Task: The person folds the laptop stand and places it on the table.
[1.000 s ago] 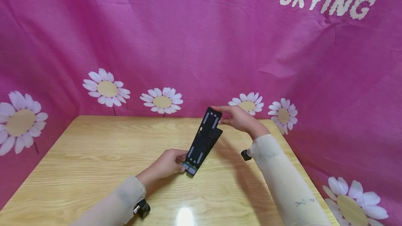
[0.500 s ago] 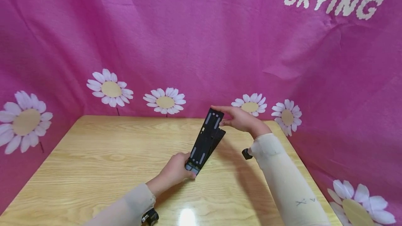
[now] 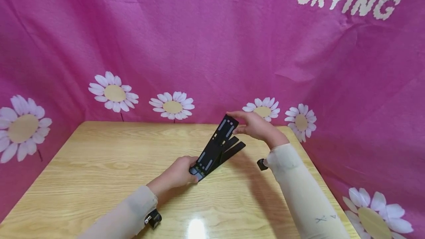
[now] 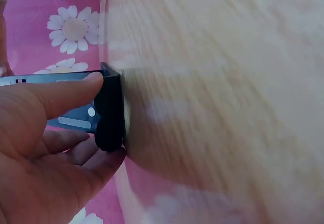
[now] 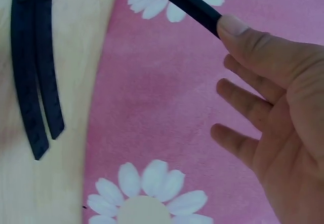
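A black folding laptop stand (image 3: 212, 148) with grey pad strips slants above the table, its upper plate raised and two narrow legs (image 3: 233, 151) spread out below on the right. My left hand (image 3: 178, 171) grips the stand's lower end. In the left wrist view, the thumb lies over the black end lip (image 4: 109, 112) and the fingers curl beneath it. At the raised end, my right hand (image 3: 255, 125) pinches the plate's edge. From the right wrist, the thumb presses on the plate (image 5: 195, 6), while the other visible fingers are off it and the legs (image 5: 30, 82) stand apart.
The pale wooden table (image 3: 116, 150) ends at a pink curtain (image 3: 206, 47) with white daisies behind and at both sides. Small black cameras (image 3: 153, 218) hang at the wrists, below beige sleeves (image 3: 119, 215).
The legs have swung away from the plate and now show as two separate bars. My left hand has moved its grip around the lower end; the right hand keeps its hold.
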A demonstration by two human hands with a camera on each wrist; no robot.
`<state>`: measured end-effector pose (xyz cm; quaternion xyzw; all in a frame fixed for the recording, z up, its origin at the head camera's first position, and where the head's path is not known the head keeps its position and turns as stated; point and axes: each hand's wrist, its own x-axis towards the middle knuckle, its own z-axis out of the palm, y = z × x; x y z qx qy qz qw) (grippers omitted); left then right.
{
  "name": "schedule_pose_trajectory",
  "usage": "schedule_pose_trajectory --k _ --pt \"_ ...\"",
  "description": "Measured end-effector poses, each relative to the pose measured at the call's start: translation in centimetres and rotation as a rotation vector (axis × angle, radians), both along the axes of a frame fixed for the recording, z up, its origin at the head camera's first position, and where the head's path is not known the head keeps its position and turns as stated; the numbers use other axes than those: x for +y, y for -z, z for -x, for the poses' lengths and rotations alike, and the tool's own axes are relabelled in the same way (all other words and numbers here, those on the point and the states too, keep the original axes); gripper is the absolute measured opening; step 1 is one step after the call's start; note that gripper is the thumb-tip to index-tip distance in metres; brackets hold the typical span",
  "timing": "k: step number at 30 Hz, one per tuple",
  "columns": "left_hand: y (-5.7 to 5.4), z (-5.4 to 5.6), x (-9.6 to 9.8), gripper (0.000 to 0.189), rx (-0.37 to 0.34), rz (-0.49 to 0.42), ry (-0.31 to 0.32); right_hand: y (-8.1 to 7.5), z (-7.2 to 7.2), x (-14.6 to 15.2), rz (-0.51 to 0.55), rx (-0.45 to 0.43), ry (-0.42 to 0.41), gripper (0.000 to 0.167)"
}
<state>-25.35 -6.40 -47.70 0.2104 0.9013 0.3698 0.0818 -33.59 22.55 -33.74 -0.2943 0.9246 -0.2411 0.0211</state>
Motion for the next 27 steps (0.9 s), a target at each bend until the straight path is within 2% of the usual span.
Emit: schedule_pose_trajectory --k 6,11,17,21,27 --pt "0.4 -0.1 0.2 0.076 -0.007 0.017 -0.019 -1.0 0.3 0.6 0.004 -0.069 -0.006 0.071" --pt "0.5 -0.2 0.6 0.072 0.031 0.027 -0.006 -0.9 0.8 0.8 -0.010 -0.141 -0.032 0.076" --pt "-0.1 0.0 0.1 0.072 0.052 0.095 -0.029 -0.8 1.0 0.2 -0.031 -0.050 -0.060 0.072" --pt "-0.8 0.5 -0.9 0.073 0.031 0.140 -0.047 -0.9 0.8 -0.5 -0.011 -0.022 -0.034 0.069" --pt "-0.7 1.2 -2.3 0.074 0.016 0.158 0.009 -0.5 0.1 -1.4 0.016 -0.045 0.043 0.066"
